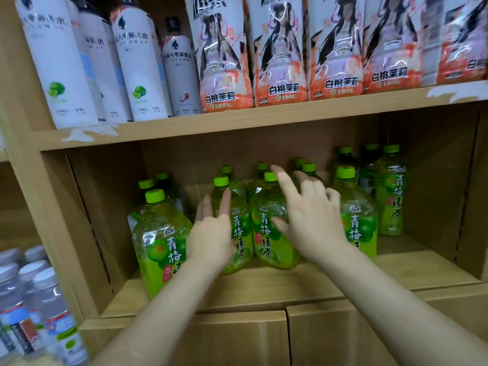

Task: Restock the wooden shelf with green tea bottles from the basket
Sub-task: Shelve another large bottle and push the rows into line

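Stock on the shelf: the lower compartment of the wooden shelf (264, 283) is found largely filled. Green tea bottles (272, 233) are stood upright in several files running front to back, caps uppermost, labels mostly to the front. The front-left bottle (161, 241) is set further forward than its neighbours. The two middle bottles are pressed side by side. Bare board is seen at the right end of the compartment and along the front edge.

Hands: no bottle is held. The left hand (211, 236) is extended into the gap between the front-left bottle and the middle pair, its fingers (225, 204) straight and together. They appear to lie against the side of the nearer middle bottle. The right hand (314, 220) is raised in front of the middle and right files, its fingers (284, 184) spread wide and closed on nothing. Contact with a bottle cannot be confirmed.

Progress: the restocking is judged well advanced, and the present step is taken to be the straightening of the rows rather than the placing of a bottle. The basket is not in view, so remaining stock cannot be assessed. Room for further bottles is noted at the right.

Adjacent stock: white bottles (66, 62) and peach-labelled bottles (280, 62) are held on the shelf above; water bottles (39, 299) are seen lower left.
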`<state>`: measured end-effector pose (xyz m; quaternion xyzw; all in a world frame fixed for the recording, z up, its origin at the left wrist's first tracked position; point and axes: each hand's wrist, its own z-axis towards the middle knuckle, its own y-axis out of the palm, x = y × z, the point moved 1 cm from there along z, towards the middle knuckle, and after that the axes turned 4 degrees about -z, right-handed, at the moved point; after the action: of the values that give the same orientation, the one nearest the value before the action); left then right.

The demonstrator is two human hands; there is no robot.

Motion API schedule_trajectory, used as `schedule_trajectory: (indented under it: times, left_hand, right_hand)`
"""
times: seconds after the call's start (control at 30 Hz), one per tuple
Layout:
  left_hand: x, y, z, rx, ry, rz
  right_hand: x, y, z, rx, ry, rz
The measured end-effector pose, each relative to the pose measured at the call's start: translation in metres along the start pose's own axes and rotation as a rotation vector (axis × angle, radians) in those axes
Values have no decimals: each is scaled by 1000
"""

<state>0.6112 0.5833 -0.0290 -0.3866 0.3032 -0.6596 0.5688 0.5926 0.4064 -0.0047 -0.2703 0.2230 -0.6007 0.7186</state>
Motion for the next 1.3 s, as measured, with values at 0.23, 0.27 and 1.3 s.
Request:
schedule_trajectory:
  times: [0.23, 0.27, 1.3]
  left_hand:
    - [5, 1, 20, -182, -31, 181]
    - [6, 0, 25, -209, -42, 181]
    - [49, 42, 19, 16, 205, 72]
  right_hand:
    - [-10, 30, 47, -516, -90, -41]
    - [-9, 30, 52, -556, -101, -25]
    - [60, -4, 0, 68, 227, 151]
